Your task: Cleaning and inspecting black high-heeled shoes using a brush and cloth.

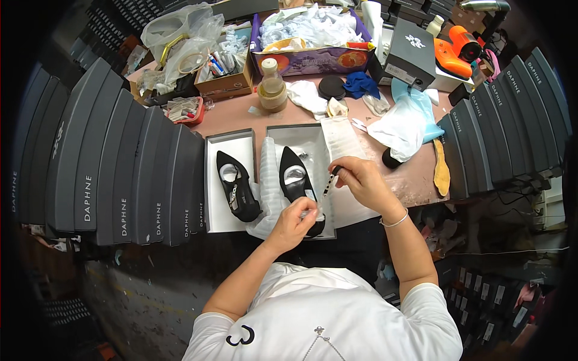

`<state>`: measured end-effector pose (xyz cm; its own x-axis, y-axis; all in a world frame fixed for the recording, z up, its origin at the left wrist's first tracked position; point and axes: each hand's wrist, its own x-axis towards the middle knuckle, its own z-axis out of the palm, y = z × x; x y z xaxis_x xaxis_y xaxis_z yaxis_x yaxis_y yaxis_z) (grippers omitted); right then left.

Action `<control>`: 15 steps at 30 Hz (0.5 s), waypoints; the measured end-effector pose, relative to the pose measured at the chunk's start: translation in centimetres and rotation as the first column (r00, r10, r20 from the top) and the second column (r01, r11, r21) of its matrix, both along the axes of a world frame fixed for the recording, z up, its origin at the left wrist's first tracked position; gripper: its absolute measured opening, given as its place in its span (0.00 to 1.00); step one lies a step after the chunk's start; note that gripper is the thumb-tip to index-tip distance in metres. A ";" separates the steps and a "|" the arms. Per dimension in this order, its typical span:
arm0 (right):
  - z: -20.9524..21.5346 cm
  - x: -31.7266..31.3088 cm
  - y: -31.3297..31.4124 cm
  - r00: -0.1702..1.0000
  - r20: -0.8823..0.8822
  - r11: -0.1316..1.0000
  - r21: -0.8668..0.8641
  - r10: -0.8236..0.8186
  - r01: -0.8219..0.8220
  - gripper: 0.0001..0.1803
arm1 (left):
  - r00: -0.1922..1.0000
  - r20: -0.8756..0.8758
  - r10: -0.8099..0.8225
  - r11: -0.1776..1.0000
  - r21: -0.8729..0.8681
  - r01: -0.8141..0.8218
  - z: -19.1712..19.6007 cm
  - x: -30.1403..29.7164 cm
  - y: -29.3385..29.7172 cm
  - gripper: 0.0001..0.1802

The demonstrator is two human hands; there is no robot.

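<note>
Two black pointed-toe shoes lie in open grey boxes lined in white. In the right box, the nearer shoe (pixel 294 171) has silvery stuffing in its toe. My right hand (pixel 359 183) pinches a black strap with a shiny chain-like ornament (pixel 329 182), held up to the right of that shoe. Over the shoe's heel end, my left hand (pixel 294 221) is closed in a pinch; a small whitish piece shows at its fingertips, too small to name. The other shoe (pixel 236 189) rests in the left box (pixel 247 141), its ornamented strap lying across it.
Translucent wrapping (pixel 271 174) runs between the shoes, and a white padded sheet (pixel 346 144) spreads at the right. Stacked grey shoeboxes (pixel 108 162) flank both sides. Farther back stand a glue bottle (pixel 272 90), a purple carton (pixel 313 60) of crumpled paper and an orange tool (pixel 457 51).
</note>
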<state>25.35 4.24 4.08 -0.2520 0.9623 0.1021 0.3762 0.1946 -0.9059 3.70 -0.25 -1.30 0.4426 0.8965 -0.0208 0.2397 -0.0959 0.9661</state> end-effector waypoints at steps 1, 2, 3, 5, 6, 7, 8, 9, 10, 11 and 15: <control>-0.7 0.2 0.3 0.997 0.076 0.998 0.056 -0.029 0.024 0.08 | 0.999 -0.002 0.046 0.999 -0.017 -0.046 0.2 -0.2 -0.4 0.04; -1.6 0.4 0.5 0.987 0.149 0.993 0.112 -0.061 0.045 0.08 | 0.998 -0.024 0.056 0.994 0.099 -0.053 0.4 -0.4 -0.9 0.04; -2.4 0.7 0.8 0.970 0.222 0.983 0.171 -0.100 0.063 0.08 | 0.997 -0.043 0.066 0.975 0.216 -0.055 0.7 -0.4 -1.5 0.04; -4.2 1.0 1.6 0.955 0.226 0.976 0.141 -0.193 0.164 0.09 | 0.997 -0.040 0.064 0.924 0.379 -0.044 0.4 -0.5 -3.1 0.06; -4.6 1.0 2.0 0.945 0.227 0.969 0.126 -0.236 0.212 0.09 | 0.998 -0.016 0.067 0.945 0.322 -0.058 0.4 -0.7 -3.9 0.05; -4.5 1.3 2.2 0.939 0.256 0.969 0.147 -0.230 0.198 0.10 | 0.998 0.008 0.068 0.963 0.262 -0.068 0.4 -1.0 -4.6 0.04; -4.3 1.5 2.4 0.934 0.280 0.969 0.169 -0.223 0.181 0.12 | 0.983 0.136 0.120 0.992 0.031 -0.126 0.1 -1.6 -5.1 0.03; -4.0 1.6 2.2 0.926 0.307 0.968 0.186 -0.220 0.169 0.13 | 0.949 0.248 0.194 0.967 -0.212 -0.143 -0.7 -2.3 -5.6 0.02; -3.5 1.3 1.7 0.910 0.336 0.940 0.311 -0.244 0.138 0.16 | 0.898 0.333 0.286 0.889 -0.443 -0.119 -1.2 -2.9 -5.7 0.02; -2.0 0.4 1.1 0.892 0.362 0.897 0.431 -0.269 0.095 0.19 | 0.841 0.457 0.290 0.893 -0.446 -0.066 -1.5 -3.2 -5.2 0.04; 2.9 -1.5 -4.9 0.944 0.061 0.940 0.093 0.323 -0.328 0.34 | 0.772 0.544 0.328 0.762 -0.635 0.125 1.8 -1.5 -4.3 0.06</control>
